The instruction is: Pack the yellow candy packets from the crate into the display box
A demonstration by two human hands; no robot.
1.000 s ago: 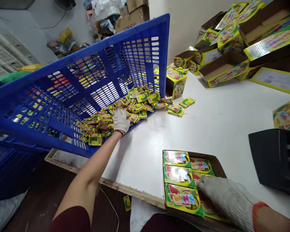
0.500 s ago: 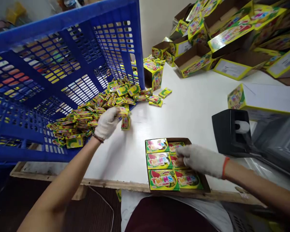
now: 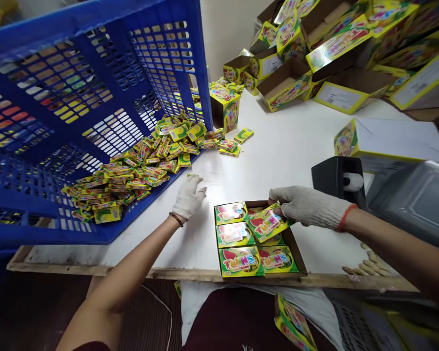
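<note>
My right hand (image 3: 310,207), in a white knit glove, pinches a yellow-green "TWINS" box (image 3: 265,224). That box is tilted over the right column of an open carton (image 3: 302,258). Flat "TWINS" boxes (image 3: 241,262) fill the carton's left column, and another lies at the near right. My left hand (image 3: 189,197), gloved too, is over the white table between the carton and the heap of small candy packs (image 3: 146,170). Its fingers are curled, and a yellow-green sliver of a small candy pack (image 3: 192,175) shows at the fingertips; the rest is hidden.
A blue crate (image 3: 106,63) lies on its side at the left, packs spilling from it. Open cartons (image 3: 289,90) pile up at the back right. A black tape dispenser (image 3: 331,180) and clear plastic container (image 3: 420,202) stand right. Another printed box (image 3: 292,324) is at my lap.
My left hand has moved right and slightly down, away from the heap. My right hand has lifted one box into a tilt. A printed box now shows at my lap; the view shifted slightly.
</note>
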